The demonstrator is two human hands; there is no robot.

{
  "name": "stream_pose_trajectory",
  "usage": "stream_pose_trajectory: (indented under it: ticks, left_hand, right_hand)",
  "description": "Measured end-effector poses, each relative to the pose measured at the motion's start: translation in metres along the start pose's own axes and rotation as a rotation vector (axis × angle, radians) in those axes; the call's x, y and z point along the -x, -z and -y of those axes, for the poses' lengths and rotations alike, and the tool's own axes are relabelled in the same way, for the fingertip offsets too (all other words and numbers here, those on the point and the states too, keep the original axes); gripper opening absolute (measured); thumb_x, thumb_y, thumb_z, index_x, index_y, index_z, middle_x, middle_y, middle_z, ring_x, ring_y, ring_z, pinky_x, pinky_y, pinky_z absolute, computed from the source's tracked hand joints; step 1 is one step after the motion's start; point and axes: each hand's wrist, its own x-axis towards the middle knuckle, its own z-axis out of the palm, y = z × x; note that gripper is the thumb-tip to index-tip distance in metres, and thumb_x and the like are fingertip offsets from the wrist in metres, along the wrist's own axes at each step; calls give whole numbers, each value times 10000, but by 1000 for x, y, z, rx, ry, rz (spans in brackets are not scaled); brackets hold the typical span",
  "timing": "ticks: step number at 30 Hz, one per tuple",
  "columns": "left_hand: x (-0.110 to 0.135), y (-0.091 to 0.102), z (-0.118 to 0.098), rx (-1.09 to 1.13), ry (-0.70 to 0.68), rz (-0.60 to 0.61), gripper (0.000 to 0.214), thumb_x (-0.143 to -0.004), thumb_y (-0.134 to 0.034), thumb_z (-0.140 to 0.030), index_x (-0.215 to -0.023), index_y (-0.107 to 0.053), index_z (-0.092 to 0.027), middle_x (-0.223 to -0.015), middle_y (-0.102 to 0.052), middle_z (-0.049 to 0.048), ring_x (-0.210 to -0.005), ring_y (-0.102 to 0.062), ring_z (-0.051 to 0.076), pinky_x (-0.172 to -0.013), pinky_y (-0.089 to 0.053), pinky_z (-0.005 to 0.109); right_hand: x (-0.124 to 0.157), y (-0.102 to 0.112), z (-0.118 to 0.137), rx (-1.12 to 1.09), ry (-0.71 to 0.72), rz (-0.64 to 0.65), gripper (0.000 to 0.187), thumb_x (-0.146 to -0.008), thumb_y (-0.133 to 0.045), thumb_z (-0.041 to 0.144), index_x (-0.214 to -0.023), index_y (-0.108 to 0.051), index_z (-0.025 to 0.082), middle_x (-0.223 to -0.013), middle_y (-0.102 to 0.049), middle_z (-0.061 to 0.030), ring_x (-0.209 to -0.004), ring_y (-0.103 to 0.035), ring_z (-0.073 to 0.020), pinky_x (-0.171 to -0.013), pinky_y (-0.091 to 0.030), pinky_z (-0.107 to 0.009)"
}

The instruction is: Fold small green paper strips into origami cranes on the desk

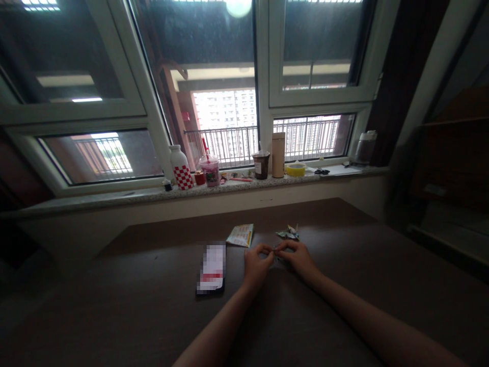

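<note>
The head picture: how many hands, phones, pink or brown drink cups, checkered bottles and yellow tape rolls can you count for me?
Hands: 2 (left hand, right hand)
Phones: 1 (phone)
Drink cups: 2 (pink cup, brown cup)
Checkered bottles: 1 (checkered bottle)
Yellow tape rolls: 1 (yellow tape roll)
Total: 7

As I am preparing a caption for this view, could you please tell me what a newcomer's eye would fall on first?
Likely the bright window across the upper half, with a red-and-white checkered bottle on the sill below. Next come the left hand and right hand, pinching a small, unclear item over the dark table, with a partly pixelated phone to their left.
</note>
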Motion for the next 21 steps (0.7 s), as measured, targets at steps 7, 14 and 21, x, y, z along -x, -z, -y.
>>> stream_pose_trajectory:
  ticks: [7, 14, 21]
  left_hand:
    - [0, 1, -3, 8, 22, -1, 69, -709, -618, -176, -709, -684, -195, -656, -685, -27, -711, -664, 157, -737, -495, 262]
    - [-2, 7, -2, 97, -56, 71, 117, -763, -630, -202, -822, -731, -193, -847, -756, 25, -860, -691, 186, -821, -516, 291]
    - [-4, 8, 0, 52, -106, 51, 83, -752, -668, -196, -789, -742, -196, -837, -752, 25, -850, -681, 189, -832, -511, 311]
  right_hand:
    - [-2, -1, -2, 1, 15, -6, 203, -608, -749, 411, -634, -728, 211, -788, -732, -51, -865, -664, -246, -882, -481, -390]
    - [-4, 1, -6, -126, -104, -26, 231, -571, -775, 411, -633, -725, 194, -802, -723, -60, -843, -660, -254, -850, -478, -401]
    - [-3, 3, -1, -125, -104, -13, 219, -560, -781, 406, -600, -720, 199, -827, -717, -58, -915, -650, -268, -899, -454, -404]
